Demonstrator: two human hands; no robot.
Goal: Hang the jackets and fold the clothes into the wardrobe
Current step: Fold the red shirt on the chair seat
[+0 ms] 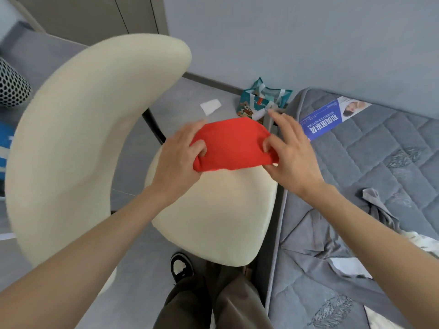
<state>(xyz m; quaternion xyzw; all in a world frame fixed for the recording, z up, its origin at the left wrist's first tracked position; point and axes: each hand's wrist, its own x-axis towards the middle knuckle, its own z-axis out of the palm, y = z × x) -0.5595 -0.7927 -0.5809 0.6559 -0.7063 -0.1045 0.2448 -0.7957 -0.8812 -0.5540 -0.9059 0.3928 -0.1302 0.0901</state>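
Seen from the head camera, looking down from above the person's own arms: both bare forearms reach forward and meet on a folded red garment [231, 144], a compact bundle with a rounded upper edge. The left hand [180, 157] grips the bundle's left end, its fingers curled into the cloth. The right hand [292, 155] holds the right end, with the thumb pressed onto the top of the fabric and the fingers passing behind it. The garment sits over the far edge of a cream chair seat [213, 222]; whether it rests on the cushion or is held just above it cannot be told. The chair's wide, curved cream backrest [83, 138] fills the left side of the view. Below the seat, on the grey floor [133, 293], are the person's dark trousers [213, 305] and one black and white shoe [181, 267]. Just beside the chair on the right lies a grey quilted mattress [392, 150] with a blue printed label [325, 122] at its far corner. A crumpled grey garment [320, 245] lies spread on the near part of the mattress, and a bit of white fabric [425, 245] shows at the right edge. Beyond the hands, against the pale wall, a teal patterned bag [263, 100] stands on the floor, and a white slip of paper [210, 106] lies near it. Tall grey door panels [95, 15] stand at the upper left.
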